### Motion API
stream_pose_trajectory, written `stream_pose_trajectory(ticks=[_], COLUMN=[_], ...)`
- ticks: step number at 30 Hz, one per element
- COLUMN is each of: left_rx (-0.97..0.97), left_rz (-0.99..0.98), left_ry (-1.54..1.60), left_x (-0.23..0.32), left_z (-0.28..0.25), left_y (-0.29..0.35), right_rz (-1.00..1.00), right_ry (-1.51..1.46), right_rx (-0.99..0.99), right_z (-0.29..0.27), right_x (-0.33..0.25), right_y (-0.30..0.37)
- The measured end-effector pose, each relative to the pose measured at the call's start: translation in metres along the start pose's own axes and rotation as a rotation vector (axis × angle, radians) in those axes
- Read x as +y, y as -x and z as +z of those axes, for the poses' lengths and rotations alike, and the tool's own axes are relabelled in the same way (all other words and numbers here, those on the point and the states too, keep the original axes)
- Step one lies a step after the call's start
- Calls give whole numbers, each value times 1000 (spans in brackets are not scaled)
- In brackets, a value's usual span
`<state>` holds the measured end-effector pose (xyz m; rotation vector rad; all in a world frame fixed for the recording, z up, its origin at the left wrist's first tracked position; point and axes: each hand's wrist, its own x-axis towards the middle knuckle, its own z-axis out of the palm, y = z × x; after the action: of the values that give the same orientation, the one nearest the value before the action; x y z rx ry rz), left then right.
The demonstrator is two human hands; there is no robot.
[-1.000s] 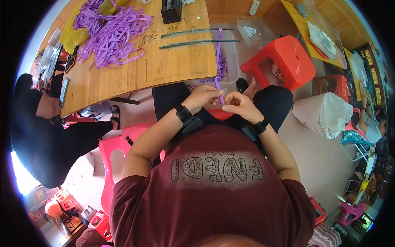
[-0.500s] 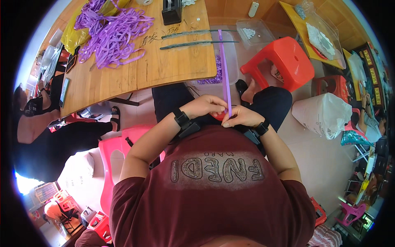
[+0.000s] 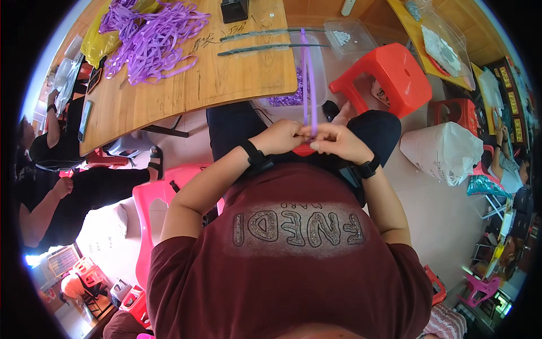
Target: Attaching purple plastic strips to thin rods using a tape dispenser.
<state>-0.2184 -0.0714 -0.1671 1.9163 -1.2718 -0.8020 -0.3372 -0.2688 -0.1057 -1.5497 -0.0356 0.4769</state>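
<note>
A light purple ribbon (image 3: 306, 85) hangs in two strands from the far end of a thin dark rod (image 3: 271, 48) down to my lap. Pinched closed at the lower end of the strands is my left hand (image 3: 282, 137). My right hand (image 3: 341, 144) meets it there, thumb and fingers bent in on the ribbon, its fingertips partly smeared by motion. Beneath both hands a bit of red (image 3: 304, 150) shows; I cannot tell what it belongs to. The ribbon's very end is hidden by my fingers.
A wooden table (image 3: 237, 85) bears a heap of purple ribbon (image 3: 152, 42), a yellow bag (image 3: 101, 42) and a black tape dispenser (image 3: 234, 10). A clear bin (image 3: 319, 85) with purple pieces stands beyond my knees. Right are a red stool (image 3: 395, 73) and white sack (image 3: 443, 152). People sit at both sides.
Both hands have shifted slightly up in the picture. The right hand has turned, its fingers now reaching across the ribbon. At left, the other person's arms have moved.
</note>
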Motion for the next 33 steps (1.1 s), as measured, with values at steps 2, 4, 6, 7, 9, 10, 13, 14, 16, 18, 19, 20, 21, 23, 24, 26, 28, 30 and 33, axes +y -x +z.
stream_pose_trajectory(ticks=[2,4,6,7,9,10,13,14,16,18,19,20,21,23,24,26,28,30,33], left_rx=[-47,-123,-134,-148,-167,-188,-195,-181,-171,-193,-187,-180,-174,-160,-172,-184,-315,-318,-352], left_rz=[108,219,251,283,267,255,260,238,264,264,268,277,285,306,311,316,140,174,183], left_ry=[18,103,25,-50,-90,-132,-290,-315,-350,-352,-361,-306,-251,-240,-185,-130,171,197,268], left_x=[20,30,30,35,45,51,59,59,60,66,67,66,66,65,63,67,72,69,72], left_z=[-6,-5,-6,-8,-14,-17,-19,-17,-18,-21,-22,-22,-23,-25,-26,-29,-33,-31,-34], left_y=[8,17,21,23,26,26,28,29,29,29,30,30,30,33,33,34,35,33,33], right_rz=[0,-61,-54,-43,-19,3,-33,-70,-127,-174,-184,-162,-137,-146,-179,-211,-195,-179,-176], right_ry=[-18,-120,-101,-84,-65,-47,337,427,414,224,230,67,-97,-190,-220,-250,-309,-347,-412], right_rx=[52,171,200,232,323,419,548,599,630,591,593,608,618,585,582,577,575,556,522], right_z=[-6,-11,-13,-12,-7,-5,-6,-6,-17,-25,-31,-37,-41,-42,-43,-45,-47,-53,-61], right_x=[-1,7,12,11,6,2,2,-7,-6,-21,-25,-28,-30,-38,-41,-44,-46,-44,-38], right_y=[2,1,-1,-2,-6,-10,-30,-37,-60,-75,-83,-91,-96,-100,-103,-106,-109,-113,-116])
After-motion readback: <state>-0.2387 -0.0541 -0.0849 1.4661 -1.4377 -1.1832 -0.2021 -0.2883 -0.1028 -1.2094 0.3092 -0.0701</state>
